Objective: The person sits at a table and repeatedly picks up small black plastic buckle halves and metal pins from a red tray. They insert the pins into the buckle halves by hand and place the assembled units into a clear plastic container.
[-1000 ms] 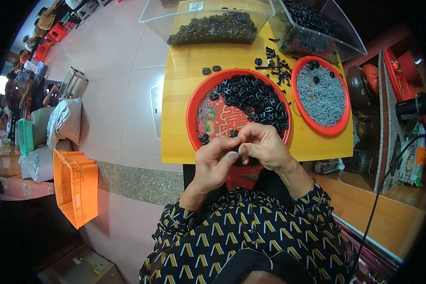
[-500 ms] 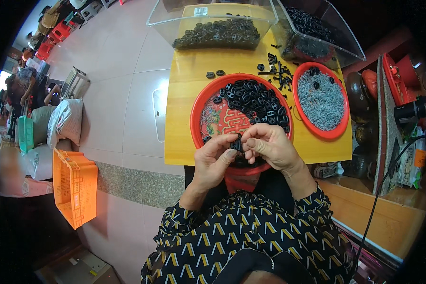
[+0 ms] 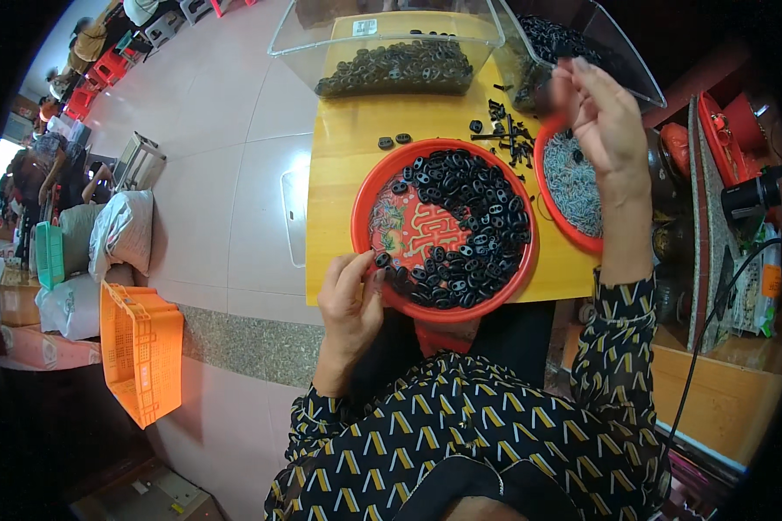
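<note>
My left hand (image 3: 350, 300) is at the near left rim of a round red tray (image 3: 361, 204), its thumb and forefinger a little apart. Close to those fingertips lies a small black two-holed piece (image 3: 382, 260); whether they touch it I cannot tell. A heap of the same black pieces (image 3: 487, 208) fills the tray's far, right and near sides. My right hand (image 3: 604, 113) is raised at the far right, over a second red tray (image 3: 573, 236) and in front of a clear bin (image 3: 639, 74). Its fingertips are smeared by motion, so what they hold, if anything, cannot be made out.
Silver screw-like parts (image 3: 569, 191) fill the second tray. Black bolts (image 3: 517, 143) and two loose black pieces (image 3: 394, 141) lie on the yellow table (image 3: 334, 174). Another clear bin (image 3: 400, 65) stands at the back. An orange crate (image 3: 143, 347) and sacks (image 3: 122, 230) are to the left.
My hands have parted from around a black piece above the tray. The right hand has swung up and right towards the bin; the left has moved left to the tray's rim.
</note>
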### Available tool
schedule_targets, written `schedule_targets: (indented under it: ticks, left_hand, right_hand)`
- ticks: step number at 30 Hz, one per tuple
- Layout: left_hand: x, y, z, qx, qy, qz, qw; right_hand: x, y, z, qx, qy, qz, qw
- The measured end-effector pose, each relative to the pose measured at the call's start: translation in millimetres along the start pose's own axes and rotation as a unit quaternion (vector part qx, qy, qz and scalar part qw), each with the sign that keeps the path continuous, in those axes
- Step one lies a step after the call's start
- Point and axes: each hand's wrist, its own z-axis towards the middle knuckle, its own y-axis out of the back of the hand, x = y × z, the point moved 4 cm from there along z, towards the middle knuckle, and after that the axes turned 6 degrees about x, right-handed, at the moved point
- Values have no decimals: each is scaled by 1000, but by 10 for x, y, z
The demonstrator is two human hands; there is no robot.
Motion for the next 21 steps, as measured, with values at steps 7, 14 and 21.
schedule_targets:
  ticks: [7, 14, 21]
  left_hand:
    - [-30, -171, 168, 44, -87, 73, 993]
    - [36, -490, 429, 190, -83, 228, 951]
    - [13, -549, 449, 234, -83, 271, 930]
  right_hand:
    - [-744, -456, -626, 144, -148, -269, 941]
    - [-993, -597, -981, 272, -25, -487, 830]
    - [-1001, -563, -1012, 256, 26, -560, 788]
